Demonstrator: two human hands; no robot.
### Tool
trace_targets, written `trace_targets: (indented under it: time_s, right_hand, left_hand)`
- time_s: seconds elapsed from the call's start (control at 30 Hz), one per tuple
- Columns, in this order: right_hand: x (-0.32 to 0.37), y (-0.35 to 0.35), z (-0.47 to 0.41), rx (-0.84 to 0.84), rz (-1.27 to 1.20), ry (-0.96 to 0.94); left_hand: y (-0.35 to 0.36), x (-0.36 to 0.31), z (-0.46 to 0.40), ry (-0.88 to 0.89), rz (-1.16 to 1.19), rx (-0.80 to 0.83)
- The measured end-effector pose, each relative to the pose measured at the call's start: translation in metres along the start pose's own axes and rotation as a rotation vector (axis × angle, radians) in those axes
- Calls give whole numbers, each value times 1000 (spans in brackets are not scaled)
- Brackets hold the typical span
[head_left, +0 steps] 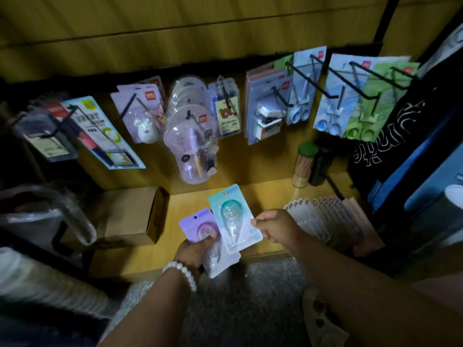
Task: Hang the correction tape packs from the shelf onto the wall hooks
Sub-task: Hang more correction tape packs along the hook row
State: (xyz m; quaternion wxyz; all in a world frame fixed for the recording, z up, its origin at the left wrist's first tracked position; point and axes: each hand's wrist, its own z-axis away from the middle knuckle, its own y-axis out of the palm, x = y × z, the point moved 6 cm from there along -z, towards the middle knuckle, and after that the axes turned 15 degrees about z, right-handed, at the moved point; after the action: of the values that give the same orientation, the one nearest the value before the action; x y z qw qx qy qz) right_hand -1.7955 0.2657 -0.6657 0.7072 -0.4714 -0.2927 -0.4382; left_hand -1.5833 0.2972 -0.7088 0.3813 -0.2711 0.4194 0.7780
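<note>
My left hand (194, 251), with a white bead bracelet on its wrist, holds a purple correction tape pack (198, 226) by its lower part, thumb on the front. My right hand (274, 229) pinches the right edge of a teal correction tape pack (234, 216), which overlaps the purple one above the wooden shelf (270, 194). A fanned row of more packs (328, 221) lies on the shelf to the right. Black wall hooks (323, 83) stick out of the wooden wall above; most carry hanging goods.
Hanging on the hooks are scissors packs (350, 106), stapler packs (265, 113), pen packs (195, 144) and a marker pack (105, 136). A cardboard box (130, 216) sits on the shelf at left, a green-lidded jar (304, 164) at the back right. Dark clothing hangs at far right.
</note>
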Motion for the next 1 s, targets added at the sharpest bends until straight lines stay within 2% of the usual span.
trace_targets:
  time_s: [0.33, 0.53, 0.67, 0.8, 1.0]
  right_hand:
    - [35, 28, 48, 240, 147, -125]
    - [75, 51, 77, 284, 169, -209]
    - [104, 59, 98, 283, 168, -289]
    - [127, 61, 116, 311, 3, -357]
    - [151, 38, 134, 259, -107, -420]
  left_hand:
    - [-12, -27, 59, 20, 42, -11]
    - [-24, -61, 94, 141, 129, 2]
    - [-17, -82, 116, 200, 161, 74]
    - [2, -105, 143, 286, 182, 158]
    - [44, -127, 178, 206, 367, 364]
